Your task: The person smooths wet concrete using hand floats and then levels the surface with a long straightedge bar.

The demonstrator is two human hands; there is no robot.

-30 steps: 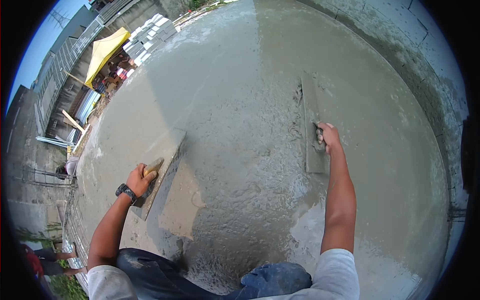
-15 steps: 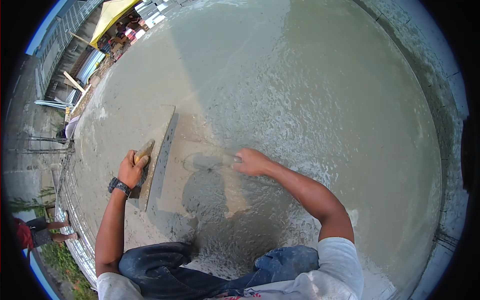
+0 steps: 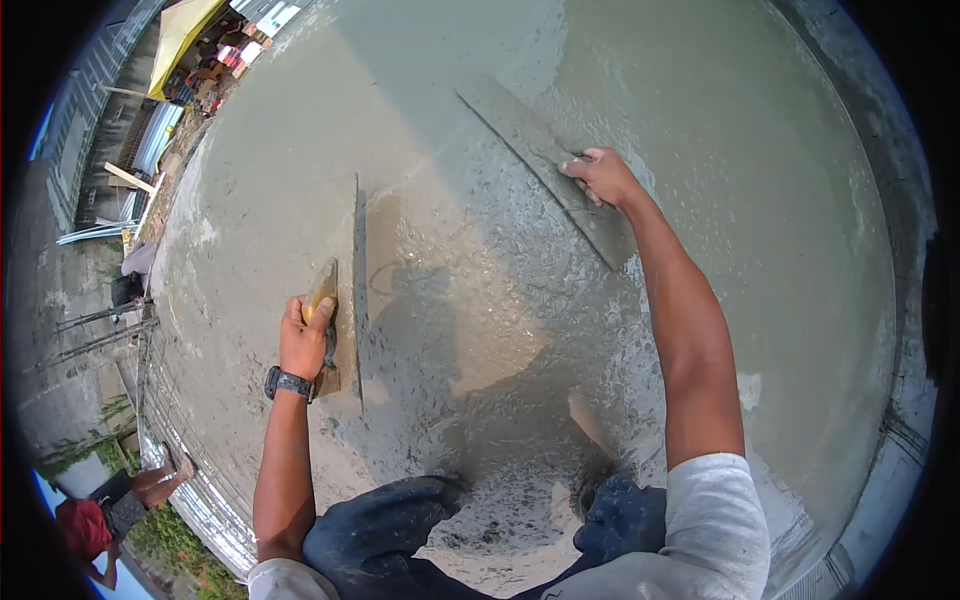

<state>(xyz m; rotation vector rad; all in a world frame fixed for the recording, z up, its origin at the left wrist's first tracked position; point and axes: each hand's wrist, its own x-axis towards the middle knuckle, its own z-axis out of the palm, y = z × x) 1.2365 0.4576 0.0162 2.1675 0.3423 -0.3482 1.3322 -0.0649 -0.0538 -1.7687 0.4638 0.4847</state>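
Observation:
Wet grey concrete [image 3: 440, 300] spreads out in front of my knees. In my left hand [image 3: 302, 340], which wears a dark wristwatch [image 3: 288, 382], is the yellowish handle of a long finishing trowel [image 3: 348, 300]; its narrow blade is tilted on edge at the surface. My right hand [image 3: 605, 178], farther out to the right, has its fingers closed at the middle of a second long, cement-coated trowel [image 3: 520, 140]. That blade lies slanted over the concrete, and its handle is mostly hidden by my fingers.
A person in a red top [image 3: 85, 530] is at the lower left, beside the slab's edge. Rebar rods [image 3: 105, 335] stick out on the left. A yellow canopy [image 3: 182, 40] covers stacked goods at upper left. A low kerb [image 3: 890, 200] borders the right side.
My right hand has swung outward, up and to the right, its previously blurred tool now clear as a long trowel. My left hand and trowel have shifted right, and the view has turned slightly.

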